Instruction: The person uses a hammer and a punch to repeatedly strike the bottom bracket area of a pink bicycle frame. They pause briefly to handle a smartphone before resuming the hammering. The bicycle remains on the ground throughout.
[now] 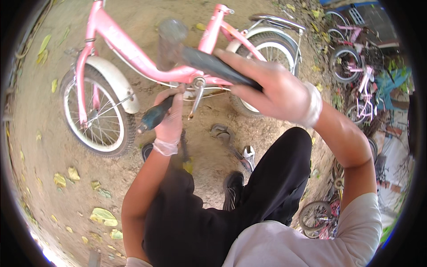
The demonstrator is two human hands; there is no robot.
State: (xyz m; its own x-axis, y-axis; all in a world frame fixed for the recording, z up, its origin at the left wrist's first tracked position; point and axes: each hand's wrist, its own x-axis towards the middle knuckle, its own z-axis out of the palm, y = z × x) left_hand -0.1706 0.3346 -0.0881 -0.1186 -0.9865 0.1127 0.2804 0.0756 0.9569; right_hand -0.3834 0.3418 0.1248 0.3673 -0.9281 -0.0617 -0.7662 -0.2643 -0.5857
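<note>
1. Head view, I'm watching remotely: the right hand [282,89] is gripping a hammer [209,63], its blurry end showing in front of the pink bike [133,55].
2. The left hand [170,122] is wrapping around a teal-handled tool [155,115], near the crank [198,94].
3. I'm seeing that bike sitting on the dirt [207,153], with 1 silver wrench [249,154] lying nearer the shoe [232,189].

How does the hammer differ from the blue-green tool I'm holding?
The hammer is in your right hand; the blue-green tool is in your left hand.
The hammer looks larger than the blue-green tool.
The hammer's blunt grey head shows, while the blue-green tool's working end can't be made out.
Both are handheld tools.
</note>
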